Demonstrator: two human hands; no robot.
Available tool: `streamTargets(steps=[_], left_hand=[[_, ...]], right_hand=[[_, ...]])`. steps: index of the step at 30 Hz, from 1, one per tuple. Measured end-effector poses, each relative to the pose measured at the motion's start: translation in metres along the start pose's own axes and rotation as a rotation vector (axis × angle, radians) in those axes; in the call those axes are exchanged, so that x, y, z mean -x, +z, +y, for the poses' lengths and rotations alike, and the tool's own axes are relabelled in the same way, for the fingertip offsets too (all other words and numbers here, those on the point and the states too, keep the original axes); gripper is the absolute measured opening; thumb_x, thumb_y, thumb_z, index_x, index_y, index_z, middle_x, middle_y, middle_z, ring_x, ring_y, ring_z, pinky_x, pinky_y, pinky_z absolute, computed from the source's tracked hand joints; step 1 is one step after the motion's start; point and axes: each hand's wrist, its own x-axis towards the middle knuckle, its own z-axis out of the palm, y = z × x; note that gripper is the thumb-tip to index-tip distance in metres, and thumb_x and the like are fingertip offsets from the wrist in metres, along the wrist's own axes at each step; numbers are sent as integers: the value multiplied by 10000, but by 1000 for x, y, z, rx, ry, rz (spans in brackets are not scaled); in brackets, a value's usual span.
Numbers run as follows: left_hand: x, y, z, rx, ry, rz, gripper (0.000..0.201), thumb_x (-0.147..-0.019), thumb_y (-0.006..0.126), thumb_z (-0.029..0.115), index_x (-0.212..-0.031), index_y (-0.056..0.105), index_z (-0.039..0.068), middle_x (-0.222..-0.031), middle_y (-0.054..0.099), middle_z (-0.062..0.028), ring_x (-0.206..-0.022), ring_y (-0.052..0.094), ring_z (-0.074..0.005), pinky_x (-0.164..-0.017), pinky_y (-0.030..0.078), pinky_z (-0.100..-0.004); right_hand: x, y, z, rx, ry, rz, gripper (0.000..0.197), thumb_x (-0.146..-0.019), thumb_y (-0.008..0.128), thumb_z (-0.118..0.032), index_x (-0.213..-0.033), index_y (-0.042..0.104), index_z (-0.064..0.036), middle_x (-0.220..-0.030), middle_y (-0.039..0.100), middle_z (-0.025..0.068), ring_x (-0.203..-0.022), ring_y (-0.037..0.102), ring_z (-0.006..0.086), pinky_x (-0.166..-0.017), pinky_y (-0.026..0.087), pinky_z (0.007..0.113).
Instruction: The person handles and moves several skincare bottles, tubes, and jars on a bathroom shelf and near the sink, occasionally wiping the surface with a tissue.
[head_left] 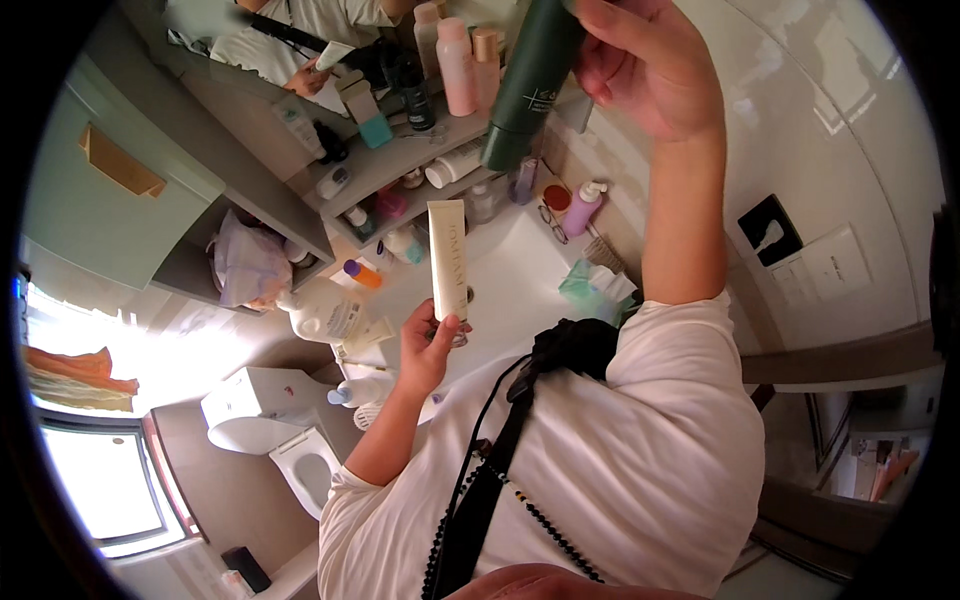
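Where the smooth, pale green cabinet door (70, 180) with its flat tan handle ends, a thin, wrinkled plastic bag (250, 262) bulges from an open grey compartment. Next comes a rounded white plastic jug (322, 312). The left hand (424, 354) closes narrowly round the lower end of a slim cream tube (447, 258), thumb in front; the tube stands nearly upright over the smooth white basin (520, 265), its top flat and straight-edged. Farther right, a dark green cylindrical bottle (532, 85) slants, its upper end partly cut off. Beyond sit a glossy lilac pump bottle (582, 212) and a crumpled, soft green packet (590, 285). The right hand (650, 70) holds the green bottle with curled fingers; how firmly, I cannot tell. Shiny pale tiles (790, 95) follow.
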Motion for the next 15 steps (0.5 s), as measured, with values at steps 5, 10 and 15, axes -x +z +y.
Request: streamTargets(steps=[5,10,15], left_hand=[[2,6,2,-26,26,12,367,-928,589,364,-1102,565,42,-820,635,-29,-599,494,-36,-484,331,-181],[5,2,1,-57,-22,6,341,-929,598,285,-1096,584,-12,-866,639,-48,-775,608,-106,-685,486,-248],[1,8,1,-38,-21,-14,331,-936,585,278,-1089,578,-16,-866,635,-47,-776,613,-109,-679,485,-245]], right_hand=[[-3,-45,46,-613,-262,-612,485,-837,722,-313,-1119,487,5,-1007,529,133,-695,575,168,-594,513,275],[16,-31,50,-920,-336,-822,87,-895,575,-80,-952,576,-14,-883,604,133,-514,506,170,-438,415,275],[4,-39,62,-977,-401,-1020,362,-817,733,-220,-1057,537,-34,-950,558,102,-548,458,142,-488,388,249]])
